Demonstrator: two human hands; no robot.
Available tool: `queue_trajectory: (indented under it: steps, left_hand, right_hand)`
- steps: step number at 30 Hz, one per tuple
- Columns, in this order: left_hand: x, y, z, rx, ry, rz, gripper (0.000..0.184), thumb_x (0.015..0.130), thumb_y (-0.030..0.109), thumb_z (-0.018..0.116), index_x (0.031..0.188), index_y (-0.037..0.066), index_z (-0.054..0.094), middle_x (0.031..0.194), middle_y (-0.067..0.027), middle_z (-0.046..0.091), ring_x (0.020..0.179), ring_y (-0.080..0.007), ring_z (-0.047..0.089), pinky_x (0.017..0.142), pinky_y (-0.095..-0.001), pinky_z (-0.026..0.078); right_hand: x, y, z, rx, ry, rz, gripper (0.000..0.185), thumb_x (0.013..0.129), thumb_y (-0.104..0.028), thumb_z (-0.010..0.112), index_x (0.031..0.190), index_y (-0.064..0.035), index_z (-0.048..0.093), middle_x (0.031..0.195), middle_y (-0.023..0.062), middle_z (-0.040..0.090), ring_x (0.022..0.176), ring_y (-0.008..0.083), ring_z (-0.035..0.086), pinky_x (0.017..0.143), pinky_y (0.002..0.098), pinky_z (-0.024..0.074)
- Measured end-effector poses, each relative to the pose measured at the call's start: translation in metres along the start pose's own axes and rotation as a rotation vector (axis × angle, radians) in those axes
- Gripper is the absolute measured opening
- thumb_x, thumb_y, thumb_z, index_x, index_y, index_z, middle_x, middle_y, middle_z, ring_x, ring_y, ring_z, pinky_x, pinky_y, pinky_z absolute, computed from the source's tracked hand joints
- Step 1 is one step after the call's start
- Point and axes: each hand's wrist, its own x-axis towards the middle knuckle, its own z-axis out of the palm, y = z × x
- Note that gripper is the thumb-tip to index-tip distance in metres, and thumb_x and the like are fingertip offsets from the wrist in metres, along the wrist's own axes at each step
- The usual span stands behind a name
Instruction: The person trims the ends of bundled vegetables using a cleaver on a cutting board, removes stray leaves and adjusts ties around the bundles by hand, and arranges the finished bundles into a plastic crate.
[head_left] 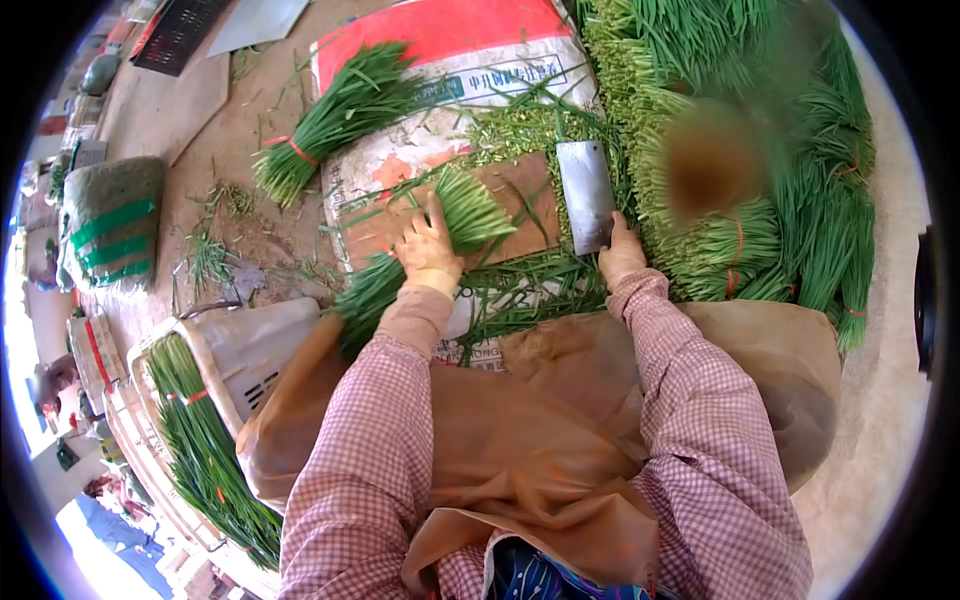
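My left hand [430,250] is closed on a bundle of green stalks [472,210], whose pale cut ends point right over a brown board [525,205]. The leafy end of that bundle hangs toward my lap, below the wrist. In my right hand [622,250] is a cleaver [587,190], held at its near end, its broad grey blade lying to the right of the board. A gap separates the blade from the stalk ends. Loose trimmings [530,285] lie around the board.
A tied bundle [335,125] rests at the upper left on printed sacking [450,30]. Many stacked bundles [740,240] fill the right side. A white crate [230,350] with tied greens stands lower left, near a green-taped roll [115,225].
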Motion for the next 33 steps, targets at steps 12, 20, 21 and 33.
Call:
queue_trajectory:
  steps: [12, 20, 21, 33]
  left_hand:
    - [0.018, 0.026, -0.028, -0.028, -0.020, 0.101, 0.137, 0.050, 0.054, 0.088, 0.152, 0.007, 0.009, 0.149, -0.0232, 0.029, 0.136, -0.0390, 0.035, 0.111, -0.0471, 0.030]
    - [0.031, 0.033, -0.024, -0.098, -0.073, -0.007, 0.130, 0.052, 0.050, 0.088, 0.150, 0.005, 0.016, 0.141, -0.0217, 0.041, 0.128, -0.0368, 0.044, 0.103, -0.0426, 0.041]
    - [0.034, 0.033, -0.023, -0.118, -0.042, -0.021, 0.127, 0.052, 0.049, 0.088, 0.149, 0.005, 0.019, 0.139, -0.0210, 0.043, 0.128, -0.0366, 0.044, 0.103, -0.0428, 0.041]
    - [0.029, 0.034, -0.020, -0.142, -0.050, -0.027, 0.132, 0.047, 0.050, 0.091, 0.149, 0.006, 0.019, 0.150, -0.0211, 0.029, 0.135, -0.0376, 0.035, 0.109, -0.0466, 0.033]
  right_hand:
    - [0.008, 0.023, 0.007, 0.637, 0.043, -0.262, 0.054, 0.069, 0.000, 0.066, 0.120, -0.0020, 0.048, 0.088, 0.0131, 0.063, 0.073, 0.0242, 0.062, 0.069, 0.0343, 0.0519]
    - [-0.041, -0.042, -0.042, 0.864, 0.198, -0.546, 0.033, 0.086, -0.012, 0.063, 0.116, -0.0055, 0.052, 0.077, 0.0060, 0.061, 0.055, 0.0147, 0.053, 0.051, 0.0312, 0.0459]
    - [-0.038, -0.046, -0.034, 0.698, 0.406, -0.647, 0.028, 0.089, -0.015, 0.061, 0.114, -0.0059, 0.052, 0.076, 0.0088, 0.062, 0.056, 0.0201, 0.057, 0.053, 0.0359, 0.0479]
    - [-0.028, -0.055, -0.002, 0.226, 0.349, -0.577, 0.027, 0.088, -0.017, 0.055, 0.114, -0.0096, 0.055, 0.078, 0.0192, 0.064, 0.073, 0.0409, 0.062, 0.066, 0.0482, 0.0503]
